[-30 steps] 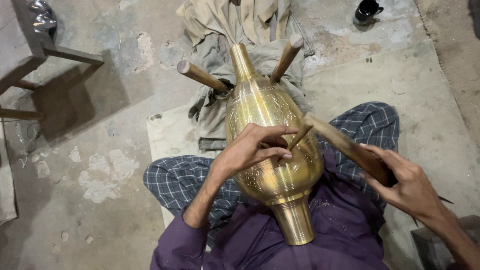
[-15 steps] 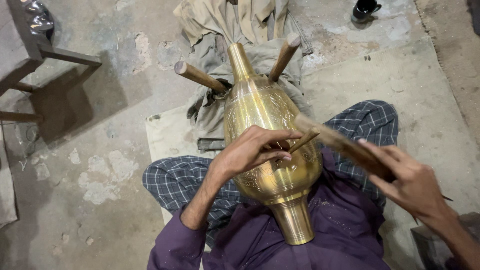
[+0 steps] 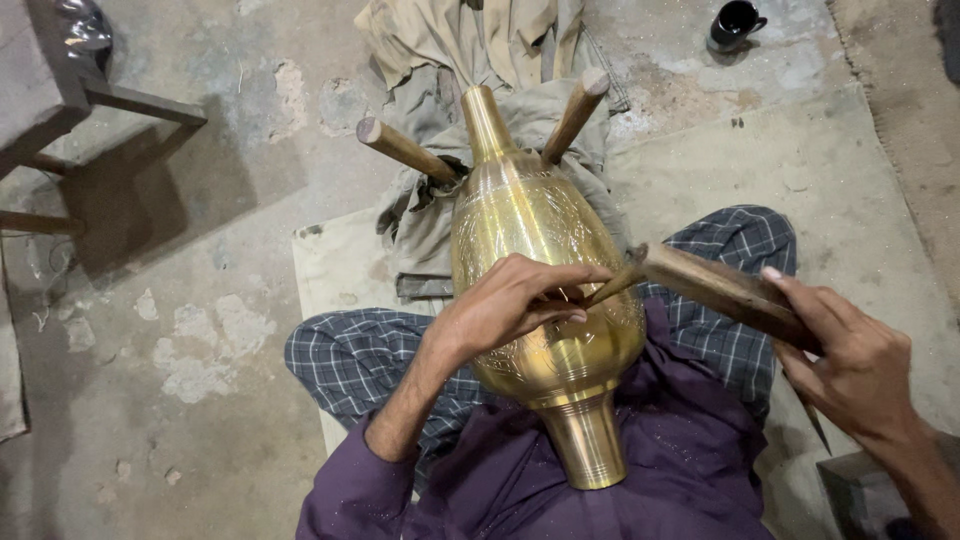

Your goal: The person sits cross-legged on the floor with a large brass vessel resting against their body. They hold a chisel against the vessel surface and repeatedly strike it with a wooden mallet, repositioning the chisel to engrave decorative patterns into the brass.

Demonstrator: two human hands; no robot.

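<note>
Left hand (image 3: 520, 300) lies across the brass vase (image 3: 545, 290), wrist bent, fingers curled narrow round a thin chisel (image 3: 612, 286); its tip touches the vase wall under the fingertips. Left forearm runs down-left to a purple sleeve (image 3: 345, 495).

Right hand (image 3: 850, 365) is at right, slightly nearer, fist closed on a dark wooden mallet (image 3: 715, 288). Mallet head points left and meets the chisel's back end. Right wrist and forearm run off the bottom-right corner.

Vase rests on the person's lap, centre of view, narrow neck pointing far, flared foot near, over checked trousers (image 3: 360, 355). Its far end sits btwn two wooden pegs (image 3: 400, 148) wrapped in a grey cloth (image 3: 430, 215).

Hard to see: chisel mostly covered by the left fingers, so exact tip spot is unclear. Mallet handle hidden inside the right fist. A thin dark point shows below the right hand; can't tell what it is. Engraving on the vase too fine to read. Black cup (image 3: 735, 25) far right; a wooden frame (image 3: 60, 100) cut off at far left.
</note>
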